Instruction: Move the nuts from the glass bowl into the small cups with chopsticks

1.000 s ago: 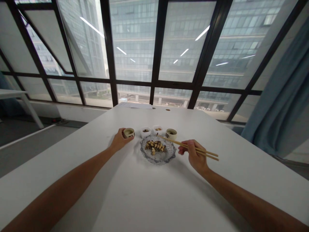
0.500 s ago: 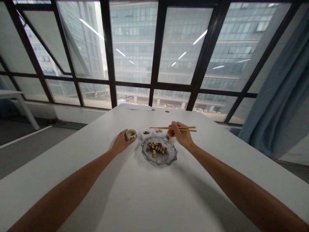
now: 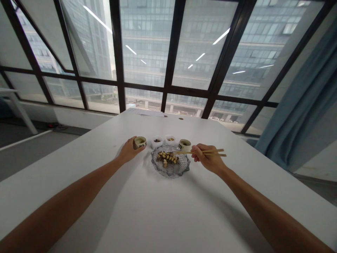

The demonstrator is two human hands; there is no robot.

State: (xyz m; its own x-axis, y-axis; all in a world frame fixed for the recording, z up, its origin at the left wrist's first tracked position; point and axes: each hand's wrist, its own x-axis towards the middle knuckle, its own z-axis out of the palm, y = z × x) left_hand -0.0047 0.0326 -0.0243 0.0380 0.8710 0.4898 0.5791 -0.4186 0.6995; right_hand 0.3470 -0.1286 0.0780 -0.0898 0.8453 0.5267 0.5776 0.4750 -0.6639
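My left hand (image 3: 128, 150) is wrapped round a small cream cup (image 3: 140, 142) with dark lettering, standing on the table. In my right hand (image 3: 207, 156) is a pair of wooden chopsticks (image 3: 213, 153), pointing left. Their tips reach over a scalloped glass bowl (image 3: 181, 168) and lie at the upper edge of a heap of small brown and yellowish pieces (image 3: 168, 158); whether they touch it I cannot tell. A second lettered cup (image 3: 185, 144) stands behind the chopsticks, left of my right hand.
Behind the glass bowl are two small white dishes, the left dish (image 3: 157, 141) with dark bits and the right dish (image 3: 170, 140) with tan bits. White paper (image 3: 147, 112) lies at the far end of the white table (image 3: 147, 211). A blue curtain (image 3: 295, 105) hangs at right.
My right hand has moved right and toward me, bringing the chopstick tips down from above the white dishes to the heap in the glass bowl. My left hand stays on its cup.
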